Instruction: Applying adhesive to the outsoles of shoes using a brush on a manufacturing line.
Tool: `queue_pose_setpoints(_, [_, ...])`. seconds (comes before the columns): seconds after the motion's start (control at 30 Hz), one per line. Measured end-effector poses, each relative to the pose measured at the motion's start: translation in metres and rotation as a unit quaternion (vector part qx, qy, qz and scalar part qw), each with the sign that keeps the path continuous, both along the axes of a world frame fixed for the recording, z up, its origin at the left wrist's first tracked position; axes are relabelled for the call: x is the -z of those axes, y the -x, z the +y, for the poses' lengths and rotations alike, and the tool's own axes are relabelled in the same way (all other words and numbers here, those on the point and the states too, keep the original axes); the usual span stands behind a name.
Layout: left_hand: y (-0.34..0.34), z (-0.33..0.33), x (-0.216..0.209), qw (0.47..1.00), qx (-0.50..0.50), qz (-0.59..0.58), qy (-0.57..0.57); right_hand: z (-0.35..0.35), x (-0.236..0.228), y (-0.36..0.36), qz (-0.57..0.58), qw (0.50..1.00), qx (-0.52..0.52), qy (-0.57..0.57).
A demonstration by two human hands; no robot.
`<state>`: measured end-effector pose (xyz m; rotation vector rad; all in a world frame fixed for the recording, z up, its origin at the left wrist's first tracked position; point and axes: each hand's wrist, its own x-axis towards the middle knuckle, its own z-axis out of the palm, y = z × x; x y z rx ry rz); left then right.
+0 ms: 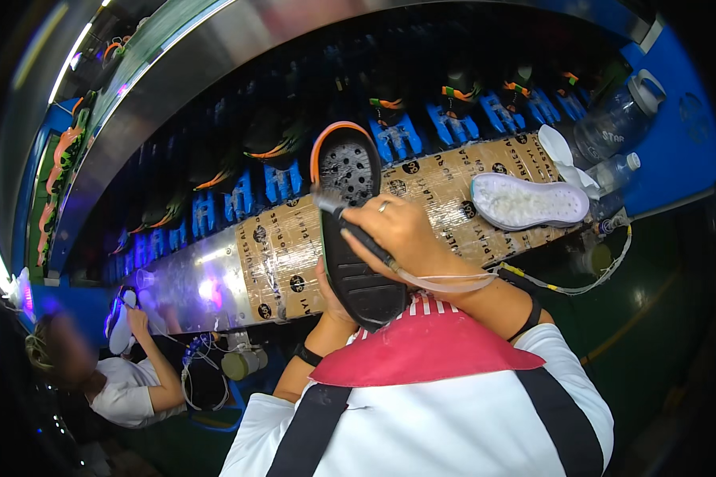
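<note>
A long black shoe sole [363, 282] with an orange edge around its far end stands in front of my chest. Holes dot its far part, and ridges cross the near part. My left hand [332, 298] grips the sole from its left side and beneath; some of its fingers are hidden. In my right hand [394, 232] is a dark-handled brush [366, 236], its bristles touching the upper part of the sole. From the end of the brush handle a clear tube [449, 283] runs off to the right over my forearm.
A cardboard-covered ledge [290, 246] lies beyond my hands, bearing a white sole [531, 202] on the right. Behind that are clear bottles [612, 119]. Blue holders [394, 139] with dark shoe parts line the machine. At lower left, a co-worker [131, 389] holds another sole [122, 322].
</note>
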<state>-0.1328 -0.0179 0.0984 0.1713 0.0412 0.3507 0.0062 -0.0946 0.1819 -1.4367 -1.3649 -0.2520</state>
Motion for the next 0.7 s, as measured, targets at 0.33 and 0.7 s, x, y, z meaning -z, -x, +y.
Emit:
queue_pose_setpoints(0.33, [0.009,0.015,0.001,0.985,-0.05,0.153,-0.063,-0.002,0.01,0.014,0.056,0.998,-0.017,-0.021])
queue_pose_setpoints(0.7, [0.008,0.033,0.012,0.985,-0.095,0.092,-0.111,-0.004,0.013,0.02,0.101,0.994,-0.019,-0.034])
